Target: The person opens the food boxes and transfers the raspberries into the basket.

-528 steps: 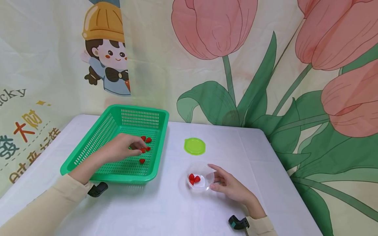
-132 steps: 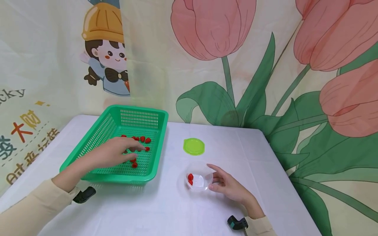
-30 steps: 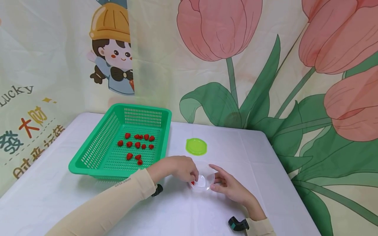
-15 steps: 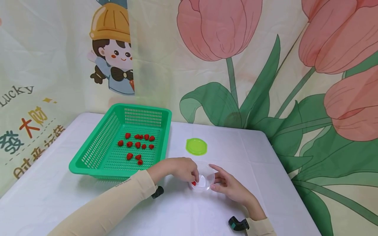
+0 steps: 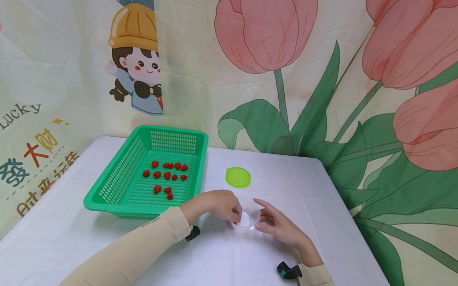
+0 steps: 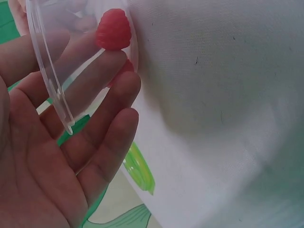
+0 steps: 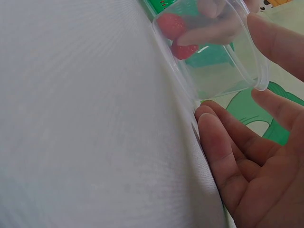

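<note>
My left hand (image 5: 223,205) reaches down into a clear plastic cup (image 5: 248,222) on the table. In the left wrist view, its fingertips touch a red raspberry (image 6: 114,29) inside the cup; its thumb looks apart from the berry. A second raspberry (image 7: 185,50) lies against the first, partly hidden by a finger in both wrist views. My right hand (image 5: 282,226) holds the cup from the right, thumb and forefinger around its side. To the left, a green basket (image 5: 143,209) holds several raspberries (image 5: 167,175) spread over its floor.
A flat lime-green lid (image 5: 237,177) lies on the white tablecloth (image 5: 286,186) behind the cup. The printed curtain (image 5: 186,79) hangs along the table's back edge. Black bands are on both wrists.
Against the oldest frame, the basket holds more raspberries and the cup fewer. My left hand has moved from the basket into the cup. Over the last second it shifts only slightly.
</note>
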Demonstrator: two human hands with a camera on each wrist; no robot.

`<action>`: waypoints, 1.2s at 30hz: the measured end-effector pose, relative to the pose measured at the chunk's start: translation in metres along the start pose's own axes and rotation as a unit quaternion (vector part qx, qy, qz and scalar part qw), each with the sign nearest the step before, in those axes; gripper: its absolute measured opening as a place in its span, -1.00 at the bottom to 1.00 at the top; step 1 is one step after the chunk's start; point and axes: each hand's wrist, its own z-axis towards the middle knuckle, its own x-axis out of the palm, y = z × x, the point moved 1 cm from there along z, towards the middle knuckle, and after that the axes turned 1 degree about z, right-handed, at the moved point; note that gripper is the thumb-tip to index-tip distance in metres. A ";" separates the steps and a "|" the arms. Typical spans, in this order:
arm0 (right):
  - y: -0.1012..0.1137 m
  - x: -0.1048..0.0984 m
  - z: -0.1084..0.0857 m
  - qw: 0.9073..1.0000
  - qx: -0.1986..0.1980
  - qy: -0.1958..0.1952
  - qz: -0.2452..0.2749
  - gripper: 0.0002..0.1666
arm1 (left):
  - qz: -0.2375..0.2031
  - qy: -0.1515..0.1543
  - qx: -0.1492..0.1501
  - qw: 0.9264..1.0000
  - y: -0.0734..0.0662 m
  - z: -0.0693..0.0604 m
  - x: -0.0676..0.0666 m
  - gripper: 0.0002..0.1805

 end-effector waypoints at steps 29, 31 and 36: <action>0.001 -0.001 -0.001 1.000 -0.009 0.004 0.006 -0.09 | -0.063 -0.032 -0.034 0.997 -0.005 0.003 0.002 -0.82; 0.001 -0.001 -0.001 1.000 -0.008 0.004 0.006 -0.09 | -0.056 -0.032 -0.034 0.997 -0.005 0.003 0.002 -0.83; 0.002 -0.001 -0.001 1.000 -0.004 0.004 0.007 -0.09 | -0.053 -0.034 -0.033 0.997 -0.006 0.004 0.004 -0.87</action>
